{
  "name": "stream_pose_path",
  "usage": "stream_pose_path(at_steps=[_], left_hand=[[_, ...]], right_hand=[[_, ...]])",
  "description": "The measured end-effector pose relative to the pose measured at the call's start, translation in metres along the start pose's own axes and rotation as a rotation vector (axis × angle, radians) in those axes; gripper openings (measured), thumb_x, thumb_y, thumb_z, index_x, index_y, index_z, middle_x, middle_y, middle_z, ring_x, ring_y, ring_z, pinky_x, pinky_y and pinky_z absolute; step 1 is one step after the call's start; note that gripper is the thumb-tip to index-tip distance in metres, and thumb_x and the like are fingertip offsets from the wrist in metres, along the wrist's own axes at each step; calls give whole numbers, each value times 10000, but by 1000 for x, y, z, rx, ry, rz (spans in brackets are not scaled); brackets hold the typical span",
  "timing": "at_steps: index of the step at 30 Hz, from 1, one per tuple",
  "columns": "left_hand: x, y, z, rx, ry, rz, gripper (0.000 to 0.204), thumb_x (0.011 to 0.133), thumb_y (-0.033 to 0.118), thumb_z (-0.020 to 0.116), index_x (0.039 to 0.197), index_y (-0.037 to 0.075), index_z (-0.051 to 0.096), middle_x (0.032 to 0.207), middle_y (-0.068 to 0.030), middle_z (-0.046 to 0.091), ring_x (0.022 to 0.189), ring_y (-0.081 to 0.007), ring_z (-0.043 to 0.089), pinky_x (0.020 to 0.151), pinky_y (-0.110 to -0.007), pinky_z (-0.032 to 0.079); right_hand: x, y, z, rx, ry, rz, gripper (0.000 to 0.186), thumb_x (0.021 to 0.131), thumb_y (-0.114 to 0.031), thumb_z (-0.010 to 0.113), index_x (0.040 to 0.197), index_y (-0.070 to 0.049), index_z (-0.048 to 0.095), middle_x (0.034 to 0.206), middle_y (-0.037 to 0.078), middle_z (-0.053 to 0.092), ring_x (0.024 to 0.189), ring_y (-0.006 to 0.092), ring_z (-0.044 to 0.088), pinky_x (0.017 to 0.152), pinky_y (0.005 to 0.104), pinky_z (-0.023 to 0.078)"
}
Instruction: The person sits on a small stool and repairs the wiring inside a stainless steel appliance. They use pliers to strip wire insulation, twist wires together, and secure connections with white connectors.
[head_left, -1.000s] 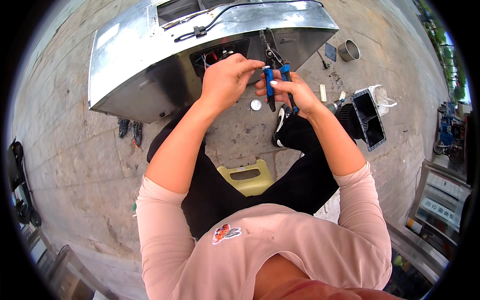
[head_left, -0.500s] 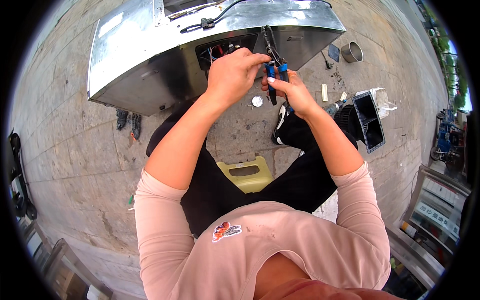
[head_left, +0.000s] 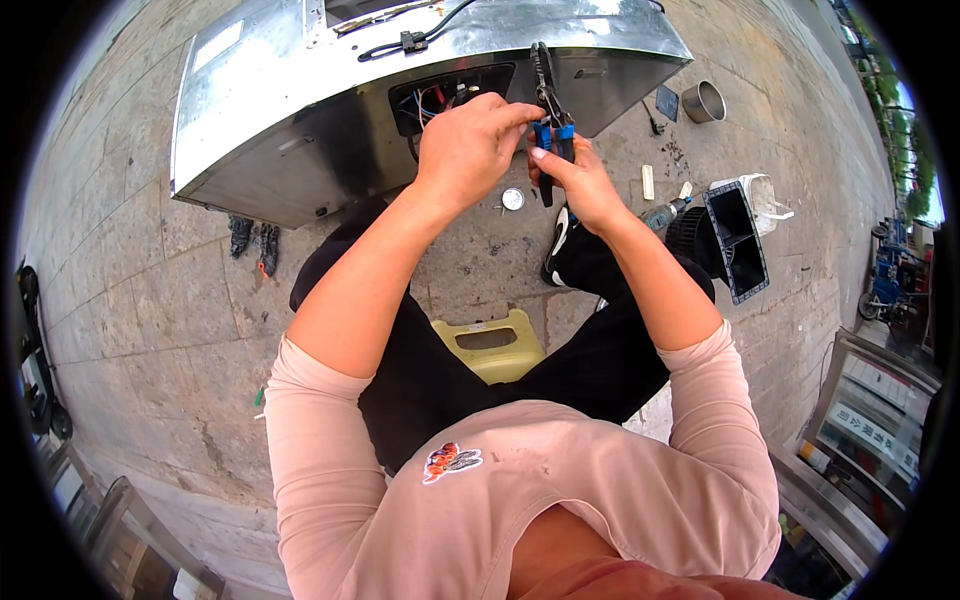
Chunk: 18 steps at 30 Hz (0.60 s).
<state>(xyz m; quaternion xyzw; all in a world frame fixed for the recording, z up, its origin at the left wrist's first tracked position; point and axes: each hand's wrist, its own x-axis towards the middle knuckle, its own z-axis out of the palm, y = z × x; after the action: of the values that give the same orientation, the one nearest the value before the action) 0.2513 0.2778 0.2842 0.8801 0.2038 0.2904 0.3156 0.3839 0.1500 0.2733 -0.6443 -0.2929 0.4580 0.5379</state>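
My right hand (head_left: 582, 185) is wrapped round wire-stripping pliers (head_left: 556, 132) with blue and black handles, their dark jaws pointing away from me. Beside the jaws, my left hand (head_left: 468, 150) is closed, thumb and forefinger pinched together against the pliers. Whatever it pinches is too small to make out. Just beyond both hands stands a metal cabinet (head_left: 270, 130) with a bare steel surface. Colored wires (head_left: 428, 103) show in a dark rectangular opening in its near side, partly hidden behind my left hand.
A black cable (head_left: 440, 35) lies over the cabinet top. On the paving are a metal pot (head_left: 704, 102), a power drill (head_left: 664, 215), a black two-part tray (head_left: 736, 243), a white bucket (head_left: 765, 200), dark gloves (head_left: 268, 248) and a small round lid (head_left: 513, 199). A yellow stool (head_left: 490, 350) is under me.
The pliers' handles have come closer together in my right hand, and the pliers have shifted slightly. My left hand keeps its pinch almost in the same place.
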Motion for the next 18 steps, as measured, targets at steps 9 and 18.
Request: stream_pose_path(at_steps=[9,18], left_hand=[[2,0,-2,-89,-8,-39,214,894,84,658,1076,155,744,862,-32,658,746,-226,654,644,-323,513],[1,0,-1,-104,3,-27,195,891,85,663,1059,140,743,849,-31,650,728,-219,645,638,-318,504]], right_hand=[[-2,-8,3,41,-23,24,183,913,-221,661,990,-84,568,760,-9,589,697,87,555,662,255,450],[3,7,4,-48,32,-61,110,916,-154,632,912,-77,555,670,-17,547,603,83,518,559,267,423]])
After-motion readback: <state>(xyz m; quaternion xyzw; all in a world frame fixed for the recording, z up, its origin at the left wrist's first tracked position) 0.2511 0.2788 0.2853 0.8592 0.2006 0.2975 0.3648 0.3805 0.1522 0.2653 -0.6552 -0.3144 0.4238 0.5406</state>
